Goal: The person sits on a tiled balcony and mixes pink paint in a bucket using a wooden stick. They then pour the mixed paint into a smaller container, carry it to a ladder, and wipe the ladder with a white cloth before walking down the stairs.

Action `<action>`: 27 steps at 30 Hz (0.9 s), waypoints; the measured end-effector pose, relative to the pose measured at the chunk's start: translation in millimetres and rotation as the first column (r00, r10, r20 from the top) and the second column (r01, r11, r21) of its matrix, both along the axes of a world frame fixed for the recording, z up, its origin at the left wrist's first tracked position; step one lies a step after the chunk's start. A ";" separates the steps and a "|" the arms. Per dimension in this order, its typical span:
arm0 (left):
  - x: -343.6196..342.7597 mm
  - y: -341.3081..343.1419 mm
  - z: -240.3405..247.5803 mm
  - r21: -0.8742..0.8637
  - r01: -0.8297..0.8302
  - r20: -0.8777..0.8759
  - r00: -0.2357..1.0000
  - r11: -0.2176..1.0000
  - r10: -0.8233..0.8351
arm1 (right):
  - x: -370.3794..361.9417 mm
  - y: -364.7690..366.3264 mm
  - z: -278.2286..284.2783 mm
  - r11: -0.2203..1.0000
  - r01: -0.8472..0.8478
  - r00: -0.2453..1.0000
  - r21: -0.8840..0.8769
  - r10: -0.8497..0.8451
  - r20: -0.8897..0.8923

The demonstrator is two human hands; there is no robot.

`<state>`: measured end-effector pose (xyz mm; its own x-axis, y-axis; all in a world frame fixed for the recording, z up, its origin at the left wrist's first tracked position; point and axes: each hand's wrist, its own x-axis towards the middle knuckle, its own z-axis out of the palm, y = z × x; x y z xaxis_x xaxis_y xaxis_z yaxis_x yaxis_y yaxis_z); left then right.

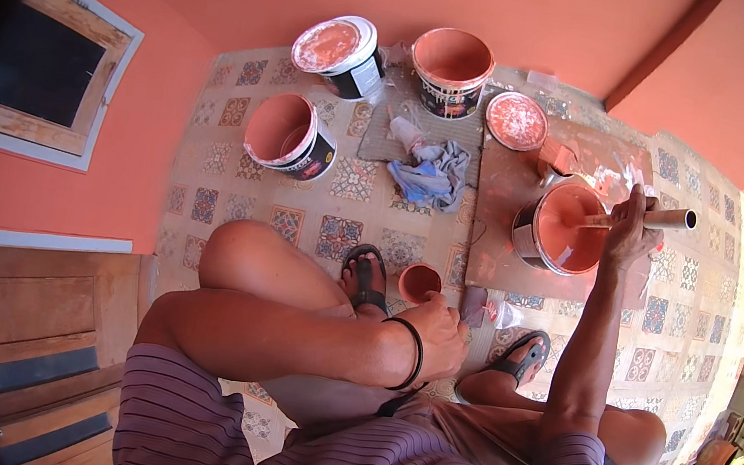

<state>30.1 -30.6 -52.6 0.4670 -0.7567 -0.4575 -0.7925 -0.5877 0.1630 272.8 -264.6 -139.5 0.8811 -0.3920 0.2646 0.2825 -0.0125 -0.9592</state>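
My right hand [631, 227] is wrapped round a pale hollow pipe [675, 220]. The pipe's lower end dips into salmon-coloured paint [570, 218] inside a bucket [528, 238]. My left hand [435, 337] is in front of my body with its fingers curled in. A dark brownish object [473, 306] shows just past its fingertips; whether the hand holds it I cannot tell. Close beyond that hand stands a small paint-coated pot [420, 283].
Toward the wall are a bucket with a smeared lid [365, 77], two open paint buckets [314, 160] [449, 99] and a loose lid [517, 122]. A grey-blue rag [437, 177] lies on the tiles. The working bucket stands on a brown board [493, 267]. A clear plastic cup [507, 316] lies near my foot.
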 end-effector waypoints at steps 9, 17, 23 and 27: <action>7.3 1.8 1.0 -0.009 -0.015 0.029 0.999 1.000 0.015 | 9.2 4.8 -6.3 0.949 -0.128 0.992 0.287 0.128 0.020; 2.7 4.1 -6.9 -0.010 -0.026 0.067 0.997 1.000 0.026 | 11.3 -6.7 6.9 0.998 -0.048 0.991 -0.033 0.043 -0.126; 2.7 1.9 -5.3 -0.001 -0.006 0.069 0.998 1.000 0.006 | 2.4 9.9 2.8 0.969 -0.056 0.998 0.240 0.058 0.001; 2.9 3.0 -4.2 -0.020 -0.009 0.093 0.996 1.000 0.011 | 2.6 6.2 2.0 0.980 -0.004 0.996 0.199 -0.013 0.085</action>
<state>33.0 -27.6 -56.8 0.5146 -0.7600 -0.3968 -0.7988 -0.5932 0.1002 275.4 -258.4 -137.4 0.8565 -0.4486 0.2553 0.3639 0.1740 -0.9150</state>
